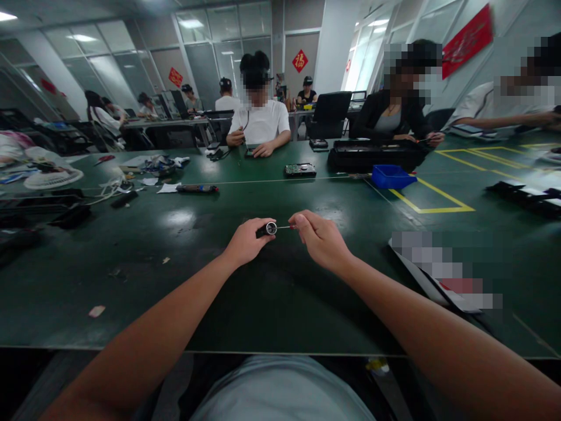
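My left hand (248, 240) is closed around a small black cylinder with a silvery round end (271, 228), which faces me and looks hollow. From the right, my right hand (318, 234) grips a thin screwdriver (284, 227) by its reddish handle, mostly hidden by the fingers. Its metal shaft points left, and the tip meets the cylinder's rim or ends right beside it; I cannot tell which. Both hands are above the green tabletop (263, 304), close together in the middle.
Ahead lie a hard drive (300, 169), a blue bin (392, 176) and a long black case (377, 155). A dark pen-like tool (197, 189) and loose cables are to the left. A flat packet (429, 275) lies right. Across the table a person (263, 120) works.
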`<state>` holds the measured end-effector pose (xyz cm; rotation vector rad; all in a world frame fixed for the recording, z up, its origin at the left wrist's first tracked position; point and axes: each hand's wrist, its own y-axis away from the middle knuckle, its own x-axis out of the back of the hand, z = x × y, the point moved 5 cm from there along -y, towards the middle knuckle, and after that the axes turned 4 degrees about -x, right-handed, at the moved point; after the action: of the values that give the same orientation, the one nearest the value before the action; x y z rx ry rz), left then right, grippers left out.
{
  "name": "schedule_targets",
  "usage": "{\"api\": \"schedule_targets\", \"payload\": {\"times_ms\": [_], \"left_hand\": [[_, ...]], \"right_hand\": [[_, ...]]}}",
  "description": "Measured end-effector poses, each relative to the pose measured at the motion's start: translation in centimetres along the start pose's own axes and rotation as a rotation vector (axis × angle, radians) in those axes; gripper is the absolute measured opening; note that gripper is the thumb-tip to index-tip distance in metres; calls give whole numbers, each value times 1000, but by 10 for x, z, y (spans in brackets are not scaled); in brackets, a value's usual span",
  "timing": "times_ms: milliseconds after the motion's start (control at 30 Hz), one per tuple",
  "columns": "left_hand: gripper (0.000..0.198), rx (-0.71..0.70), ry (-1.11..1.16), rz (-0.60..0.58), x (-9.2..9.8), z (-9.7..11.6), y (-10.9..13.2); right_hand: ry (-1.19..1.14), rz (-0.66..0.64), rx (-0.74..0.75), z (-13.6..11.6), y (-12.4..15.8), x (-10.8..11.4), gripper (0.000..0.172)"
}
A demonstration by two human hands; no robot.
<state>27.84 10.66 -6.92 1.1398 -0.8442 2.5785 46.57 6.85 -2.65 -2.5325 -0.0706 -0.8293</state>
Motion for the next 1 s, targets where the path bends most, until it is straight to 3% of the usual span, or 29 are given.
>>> {"api": "schedule_targets", "payload": {"times_ms": [300, 433, 567, 733, 1000], "left_hand": [[40, 11, -7, 11, 2, 0, 0], [39, 6, 0, -1, 1, 2, -1], [40, 10, -5, 4, 1, 1, -1], [40, 17, -1, -5, 1, 1, 0], [40, -24, 29, -8, 0, 6, -2]], "right_hand": [[28, 13, -13, 1, -1, 2, 23], [-13, -17, -15, 3, -2, -1, 32], [-54, 43, -29, 6, -1, -1, 19], [-253, 98, -90, 12, -4, -1, 16], [-637, 188, -307, 40, -10, -13, 27]]}}
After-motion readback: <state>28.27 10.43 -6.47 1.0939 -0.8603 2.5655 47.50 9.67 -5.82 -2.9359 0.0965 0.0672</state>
